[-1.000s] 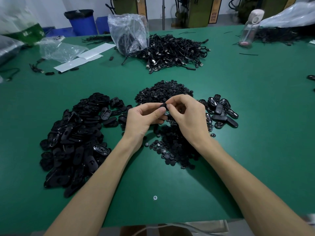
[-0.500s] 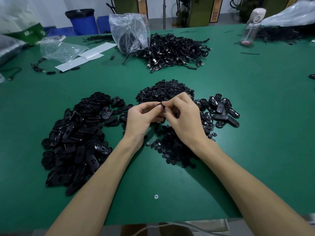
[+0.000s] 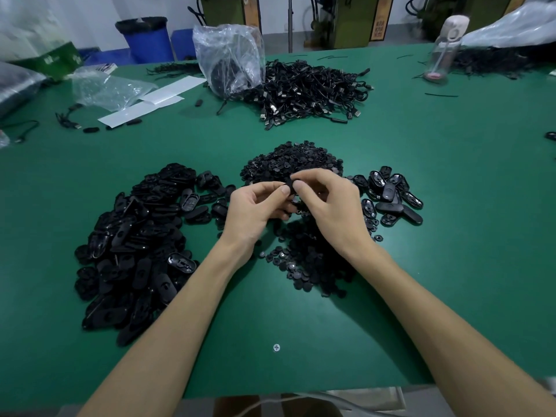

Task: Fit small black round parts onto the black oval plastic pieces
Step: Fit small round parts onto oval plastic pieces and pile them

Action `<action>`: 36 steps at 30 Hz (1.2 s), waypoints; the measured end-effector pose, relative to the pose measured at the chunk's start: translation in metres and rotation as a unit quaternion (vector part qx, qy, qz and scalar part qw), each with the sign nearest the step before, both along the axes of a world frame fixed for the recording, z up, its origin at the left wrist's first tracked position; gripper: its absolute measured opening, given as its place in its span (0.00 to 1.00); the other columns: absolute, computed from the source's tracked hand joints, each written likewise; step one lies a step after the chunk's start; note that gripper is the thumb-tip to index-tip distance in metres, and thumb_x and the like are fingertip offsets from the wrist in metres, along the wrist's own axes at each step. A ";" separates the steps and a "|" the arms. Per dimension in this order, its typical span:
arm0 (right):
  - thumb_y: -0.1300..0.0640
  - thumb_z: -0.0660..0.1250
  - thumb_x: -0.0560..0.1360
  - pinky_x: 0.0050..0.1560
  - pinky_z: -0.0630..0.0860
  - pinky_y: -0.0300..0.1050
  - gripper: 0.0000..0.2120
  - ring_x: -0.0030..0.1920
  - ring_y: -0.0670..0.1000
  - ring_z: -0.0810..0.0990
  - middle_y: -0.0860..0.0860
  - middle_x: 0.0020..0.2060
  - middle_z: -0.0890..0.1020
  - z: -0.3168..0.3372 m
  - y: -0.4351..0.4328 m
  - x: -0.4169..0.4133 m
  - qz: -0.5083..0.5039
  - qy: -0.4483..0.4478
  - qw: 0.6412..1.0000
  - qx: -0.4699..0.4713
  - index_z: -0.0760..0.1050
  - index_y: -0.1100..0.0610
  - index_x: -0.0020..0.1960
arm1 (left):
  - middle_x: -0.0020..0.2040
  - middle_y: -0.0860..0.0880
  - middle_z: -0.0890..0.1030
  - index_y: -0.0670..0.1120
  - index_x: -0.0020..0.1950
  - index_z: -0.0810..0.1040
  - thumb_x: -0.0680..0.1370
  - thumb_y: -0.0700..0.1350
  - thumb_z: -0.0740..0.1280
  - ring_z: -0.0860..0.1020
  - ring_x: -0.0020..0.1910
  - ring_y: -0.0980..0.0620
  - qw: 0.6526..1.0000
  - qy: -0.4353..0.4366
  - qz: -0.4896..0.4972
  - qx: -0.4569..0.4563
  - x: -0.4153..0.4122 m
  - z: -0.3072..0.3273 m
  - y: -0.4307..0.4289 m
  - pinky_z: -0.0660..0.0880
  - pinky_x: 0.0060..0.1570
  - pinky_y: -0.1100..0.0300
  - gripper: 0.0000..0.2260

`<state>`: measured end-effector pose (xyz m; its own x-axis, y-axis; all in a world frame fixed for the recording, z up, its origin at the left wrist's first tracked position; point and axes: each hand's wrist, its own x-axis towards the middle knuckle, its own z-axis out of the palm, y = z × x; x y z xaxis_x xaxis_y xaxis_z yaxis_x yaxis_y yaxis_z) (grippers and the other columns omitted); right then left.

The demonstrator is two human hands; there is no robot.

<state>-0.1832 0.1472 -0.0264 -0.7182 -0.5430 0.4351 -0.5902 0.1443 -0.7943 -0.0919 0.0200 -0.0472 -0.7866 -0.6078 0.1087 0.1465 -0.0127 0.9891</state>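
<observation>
My left hand (image 3: pixel 255 209) and my right hand (image 3: pixel 331 206) meet above the green table (image 3: pixel 451 182) and pinch one black oval piece (image 3: pixel 290 184) between their fingertips. Most of that piece is hidden by the fingers, so I cannot see a round part on it. A big heap of black oval pieces (image 3: pixel 138 248) lies to the left. Small black round parts form one pile (image 3: pixel 293 162) behind the hands and another pile (image 3: pixel 313 260) under my right wrist. A smaller group of oval pieces (image 3: pixel 388 197) lies to the right.
A tangle of black cables (image 3: pixel 310 91) and a clear plastic bag (image 3: pixel 230 57) sit at the back centre. White paper strips (image 3: pixel 153 100) and another bag (image 3: pixel 105 88) lie back left. A bottle (image 3: pixel 445 49) stands back right. A screw head (image 3: pixel 276 347) shows near the front edge.
Both hands stay together on the same piece; the fingers have shifted slightly on it, with the right thumb now pressing at its top.
</observation>
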 end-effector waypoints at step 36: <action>0.60 0.72 0.78 0.48 0.77 0.35 0.04 0.44 0.44 0.82 0.49 0.45 0.84 0.003 0.004 0.001 -0.009 0.026 1.000 0.012 0.85 0.57 0.52 | 0.46 0.38 0.87 0.37 0.58 0.84 0.80 0.37 0.72 0.87 0.44 0.42 0.999 -0.003 -0.032 -0.038 0.002 0.001 -0.001 0.83 0.48 0.57 0.08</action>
